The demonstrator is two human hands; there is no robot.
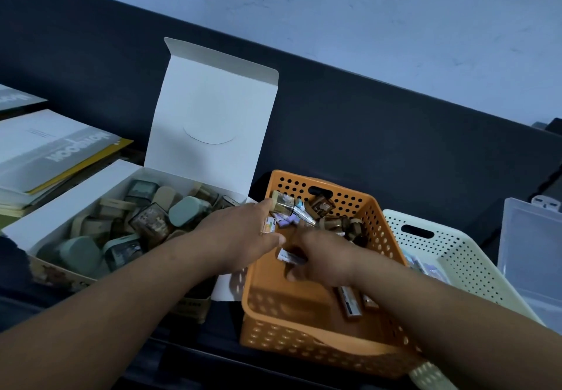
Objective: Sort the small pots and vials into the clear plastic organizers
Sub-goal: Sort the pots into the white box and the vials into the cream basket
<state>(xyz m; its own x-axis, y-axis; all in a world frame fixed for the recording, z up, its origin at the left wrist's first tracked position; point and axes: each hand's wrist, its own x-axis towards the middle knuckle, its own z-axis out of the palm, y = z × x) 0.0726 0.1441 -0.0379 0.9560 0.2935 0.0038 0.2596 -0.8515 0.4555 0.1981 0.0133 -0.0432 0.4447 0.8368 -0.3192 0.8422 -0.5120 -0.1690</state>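
Evidently the sorting is at an early stage: pots (188, 216) crowd the white box (76, 202) and orange basket (304, 350), while the clear organizer (532, 253) at the far right shows none I can make out. Over the basket, the left hand (243, 234) grips a cluster of small pots (282, 204), and the right hand (325, 260) pinches a vial (290, 257) lying level, long axis left-to-right, pale end toward the left hand.

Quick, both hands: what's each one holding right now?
Left hand: grips a bunch of small pots and vials.
Right hand: pinches one small vial.
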